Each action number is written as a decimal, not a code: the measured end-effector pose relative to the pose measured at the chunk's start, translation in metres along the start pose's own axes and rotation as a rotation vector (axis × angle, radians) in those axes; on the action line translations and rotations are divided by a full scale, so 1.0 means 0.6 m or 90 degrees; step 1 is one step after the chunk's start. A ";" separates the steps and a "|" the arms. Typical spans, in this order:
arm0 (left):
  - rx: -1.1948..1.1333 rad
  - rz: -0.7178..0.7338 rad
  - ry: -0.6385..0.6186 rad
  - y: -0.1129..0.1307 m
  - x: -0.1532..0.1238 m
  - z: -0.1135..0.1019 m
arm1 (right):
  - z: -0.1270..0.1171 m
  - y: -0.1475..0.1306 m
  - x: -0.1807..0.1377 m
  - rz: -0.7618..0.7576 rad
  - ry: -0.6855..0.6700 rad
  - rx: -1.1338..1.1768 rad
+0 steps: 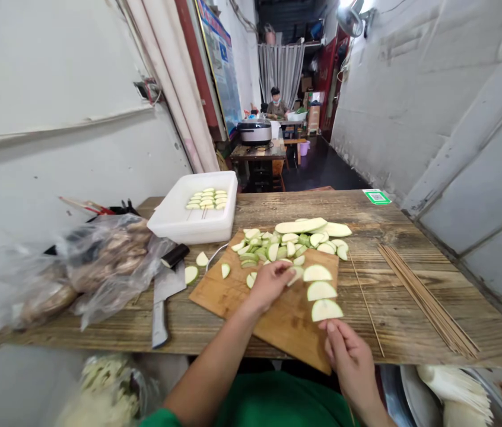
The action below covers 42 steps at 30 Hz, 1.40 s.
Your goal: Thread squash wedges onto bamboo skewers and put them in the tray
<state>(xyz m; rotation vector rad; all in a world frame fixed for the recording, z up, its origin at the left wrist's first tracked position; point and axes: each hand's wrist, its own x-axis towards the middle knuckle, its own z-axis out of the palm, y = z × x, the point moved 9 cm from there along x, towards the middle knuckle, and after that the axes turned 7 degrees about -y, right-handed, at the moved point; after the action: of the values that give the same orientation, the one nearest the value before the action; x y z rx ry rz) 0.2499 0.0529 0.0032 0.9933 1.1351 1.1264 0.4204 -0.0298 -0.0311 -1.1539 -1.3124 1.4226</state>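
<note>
My left hand [272, 283] pinches a pale half-moon vegetable slice [295, 275], which looks like zucchini, over the cutting board [242, 296]. Low at the right, my right hand [351, 356] grips a thin wooden skewer [349, 409] carrying three half-moon slices [321, 290] in a row. The held slice is just left of the row's far end; whether it touches the skewer I cannot tell. Beyond my left hand lies a heap of green-edged slices [273, 246], with longer cut pieces [299, 226] behind it.
Loose skewers [424, 299] lie at the right, one single skewer [367, 305] nearer the board. A cleaver [160, 314] and a plastic bag of brownish food [108, 255] are at the left. Filled skewers lie in a white tub [191, 232]. Another person [276, 107] sits far back.
</note>
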 end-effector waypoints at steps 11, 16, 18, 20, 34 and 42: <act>-0.291 -0.062 0.054 0.011 0.011 -0.045 | 0.047 -0.014 -0.013 -0.024 -0.107 -0.137; -0.329 -0.057 0.025 0.009 0.018 -0.038 | 0.045 -0.018 -0.010 -0.006 -0.107 -0.107; -0.337 -0.057 0.025 0.011 0.018 -0.038 | 0.046 -0.018 -0.009 0.000 -0.112 -0.093; -0.338 -0.057 0.026 0.014 0.018 -0.037 | 0.047 -0.018 -0.008 0.004 -0.114 -0.087; -0.321 -0.081 -0.019 0.019 0.022 -0.034 | 0.042 -0.023 -0.008 -0.004 -0.117 -0.097; -0.308 -0.095 -0.033 0.015 0.026 -0.036 | 0.043 -0.012 -0.009 0.008 -0.126 -0.094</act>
<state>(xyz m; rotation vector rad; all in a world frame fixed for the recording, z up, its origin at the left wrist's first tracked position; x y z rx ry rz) 0.2281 0.0702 0.0063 0.5496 0.8236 1.1729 0.3961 -0.0399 -0.0231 -1.1399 -1.5744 1.4994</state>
